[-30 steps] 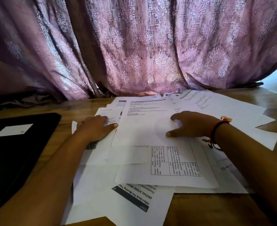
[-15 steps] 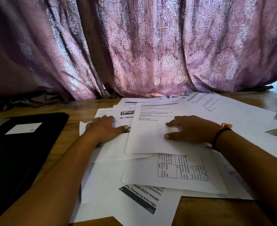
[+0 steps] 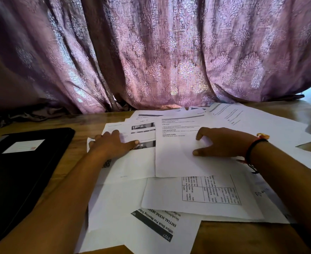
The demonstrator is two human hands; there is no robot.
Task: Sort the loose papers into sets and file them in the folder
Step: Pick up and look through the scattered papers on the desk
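Several loose white printed papers (image 3: 169,195) lie overlapping across the wooden table (image 3: 242,235). My left hand (image 3: 112,145) presses flat on a sheet with photos (image 3: 143,129) at the pile's left. My right hand (image 3: 222,143), a red and black band at the wrist, rests with spread fingers on a text sheet (image 3: 176,154) lying on top in the middle. A closed black folder (image 3: 19,171) with a white label lies on the table at the left, apart from both hands.
A mauve patterned curtain (image 3: 169,61) hangs along the table's far edge. A sheet with a table grid (image 3: 211,189) and one with a dark header bar (image 3: 151,226) lie nearest me, the latter over the front edge.
My right hand slid the top text sheet to the right, uncovering more of the photo sheet under my left hand. The left hand stayed pressing in place.
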